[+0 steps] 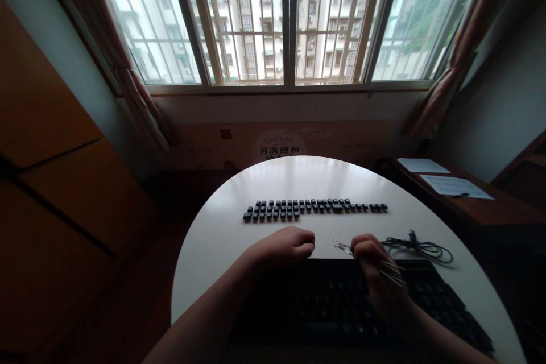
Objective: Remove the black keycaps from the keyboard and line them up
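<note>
My left hand [294, 244] is closed in a pinch just above the keyboard's far edge, with a small dark piece, apparently a keycap [313, 242], at its fingertips. My right hand [375, 264] is wrapped round a wire keycap puller [341, 247]; its metal loops point left toward my left hand, and thin wires stick out behind my fingers. Under both hands lies a black keyboard [324, 301], its near part dark and partly covered by my forearms. Beyond the hands, several loose black keycaps [277, 209] stand in rows on the white table.
A coiled black cable [422, 249] lies on the round white table [205, 273], behind the keyboard's right end. At the right, a brown desk [473, 205] bears paper sheets [456, 186] and a dark pen [460, 195]. A barred window [290, 28] faces me.
</note>
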Tool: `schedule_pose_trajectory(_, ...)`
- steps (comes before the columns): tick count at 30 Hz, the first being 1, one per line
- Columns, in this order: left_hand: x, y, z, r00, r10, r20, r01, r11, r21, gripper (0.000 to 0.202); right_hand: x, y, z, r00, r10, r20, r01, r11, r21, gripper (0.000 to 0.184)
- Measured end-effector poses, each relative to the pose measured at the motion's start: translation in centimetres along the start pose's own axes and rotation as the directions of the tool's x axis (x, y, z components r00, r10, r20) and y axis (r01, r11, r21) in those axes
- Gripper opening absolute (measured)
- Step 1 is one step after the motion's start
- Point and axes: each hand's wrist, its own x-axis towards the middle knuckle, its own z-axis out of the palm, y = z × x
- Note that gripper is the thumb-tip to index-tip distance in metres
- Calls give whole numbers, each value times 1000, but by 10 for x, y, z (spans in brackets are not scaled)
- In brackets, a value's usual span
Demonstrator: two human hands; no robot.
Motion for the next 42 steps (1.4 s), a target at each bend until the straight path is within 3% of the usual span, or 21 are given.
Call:
schedule_pose_trajectory(3,-3,-1,-6,1000,3,-25,-3,1000,-30,17,2,1,-4,999,-27,-40,23,996,-86,21)
schedule_pose_trajectory(11,-20,17,-19,1000,27,5,-26,995,-94,24,7,-14,-7,987,-146,62,156,967,-201,20)
schedule_pose_trajectory(20,-22,31,-15,994,105,36,-103,994,-40,23,4,-6,-8,974,-199,108,222,926,-304,21)
schedule_pose_trajectory(25,-19,33,-8,990,131,49,-132,991,20,26,6,-9,-5,937,-315,148,338,925,-170,21)
schedule_pose_trajectory(28,-20,34,-6,988,143,51,-144,989,26,28,3,-9,-3,933,-297,204,325,938,-119,23)
schedule_pose_trajectory(33,-21,34,-4,989,136,54,-138,989,47,34,-2,-3,0,924,-258,283,321,924,-208,27)
schedule_pose_trajectory(42,-19,28,4,983,175,53,-177,984,24,32,-1,-2,3,916,-274,293,350,902,-251,24)
